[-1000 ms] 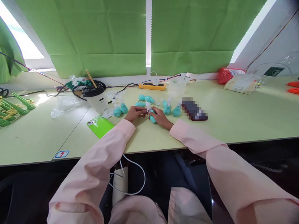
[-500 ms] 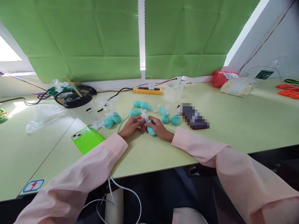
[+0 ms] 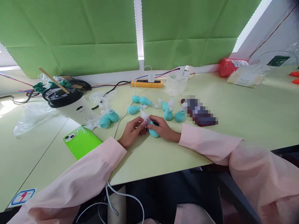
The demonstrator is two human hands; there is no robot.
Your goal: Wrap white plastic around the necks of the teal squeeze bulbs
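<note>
At the middle of the table, a teal bulb syringe (image 3: 153, 133) with a clear, whitish tip is between my hands, its tip tilted up and to the left. My right hand (image 3: 163, 128) wraps its fingers round the bulb and its neck. The fingers of my left hand (image 3: 133, 131) pinch at the base of the tip; my thumbs nearly meet there. Beyond them lie several more bulb syringes, among them a teal one on its side (image 3: 133, 109). To the right, another bulb syringe (image 3: 168, 114) stands with its tip up. My hands partly hide the held one.
A lidded cup (image 3: 74, 107) with a stick and a green phone (image 3: 81, 141) are at left. A dark, pixelated phone (image 3: 201, 113) lies at right. Farther back are a yellow power strip (image 3: 147, 83), a clear plastic cup (image 3: 176, 86) and a red package (image 3: 230, 67). A white cable crosses the table.
The view has tipped down and come closer. Both hands stay on the same bulb syringe, and its whitish tip now shows more plainly above the fingers.
</note>
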